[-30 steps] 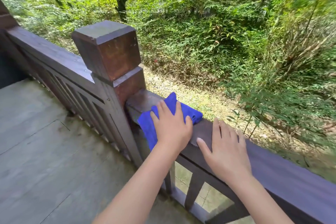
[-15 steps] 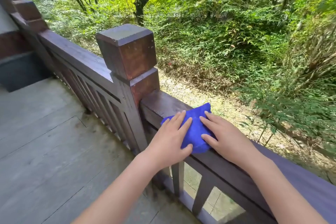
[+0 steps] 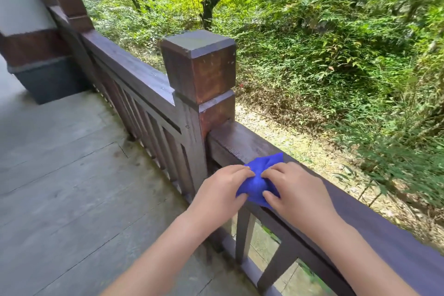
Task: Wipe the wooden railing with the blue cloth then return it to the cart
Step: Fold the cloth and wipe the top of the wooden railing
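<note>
Head view, the only view supplied. The blue cloth lies bunched on the top face of the wooden railing, just right of the square post, with one corner standing up toward the far edge and a lower corner hanging over the near edge.

The left hand is curled narrow, fingertips pressed into the left side of the cloth and thumb tucked under its near fold. The right hand mirrors it, fingers bent and pinching the right side, thumb at the lower edge. Both hands are closed on the cloth, and the fabric puckers between them.

Judgement: this two-sided pinch reads as gathering or refolding the cloth into a compact pad, either to present a fresh face for more wiping or to lift it away. Which of the two cannot be told from this frame. The cloth sits on the rail because the rail gives a firm surface to fold against.

The rail section beyond the post runs back toward a wall; its condition cannot be assessed for cleanliness. The deck floor below is bare grey boards.

The cart is not in view, so the return step is not yet done. Risk noted: the cloth straddles the rail, and a loose grip could drop it into the vegetation on the far side.
</note>
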The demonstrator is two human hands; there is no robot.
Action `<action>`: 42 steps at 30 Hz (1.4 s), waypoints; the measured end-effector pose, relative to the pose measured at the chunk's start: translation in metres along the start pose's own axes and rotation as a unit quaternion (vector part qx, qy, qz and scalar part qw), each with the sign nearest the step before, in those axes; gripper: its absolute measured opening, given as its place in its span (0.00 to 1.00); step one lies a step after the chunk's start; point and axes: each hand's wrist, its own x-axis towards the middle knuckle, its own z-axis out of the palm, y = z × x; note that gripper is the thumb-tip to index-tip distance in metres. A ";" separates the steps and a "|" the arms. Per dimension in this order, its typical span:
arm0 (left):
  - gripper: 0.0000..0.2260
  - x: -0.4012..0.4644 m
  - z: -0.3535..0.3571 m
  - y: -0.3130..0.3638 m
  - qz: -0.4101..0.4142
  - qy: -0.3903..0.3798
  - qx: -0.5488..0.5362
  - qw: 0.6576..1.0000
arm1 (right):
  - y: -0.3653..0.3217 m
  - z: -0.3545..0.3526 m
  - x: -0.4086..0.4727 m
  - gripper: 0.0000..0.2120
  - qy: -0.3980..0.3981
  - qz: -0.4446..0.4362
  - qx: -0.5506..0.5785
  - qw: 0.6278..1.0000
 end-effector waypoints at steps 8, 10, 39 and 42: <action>0.16 -0.040 -0.097 -0.077 -0.141 -0.002 -0.057 0.988 | -0.091 0.013 0.070 0.14 -0.008 -0.086 0.159 0.983; 0.15 -0.051 -0.124 -0.097 -0.169 0.008 -0.072 0.983 | -0.121 0.014 0.091 0.15 -0.016 -0.107 0.183 0.977; 0.16 0.078 -0.280 -0.285 -0.051 -0.027 -0.042 0.997 | -0.260 0.003 0.286 0.13 0.106 0.042 0.213 0.970; 0.17 0.119 -0.276 -0.298 -0.013 -0.041 -0.048 0.998 | -0.246 0.005 0.312 0.13 0.140 0.069 0.183 0.971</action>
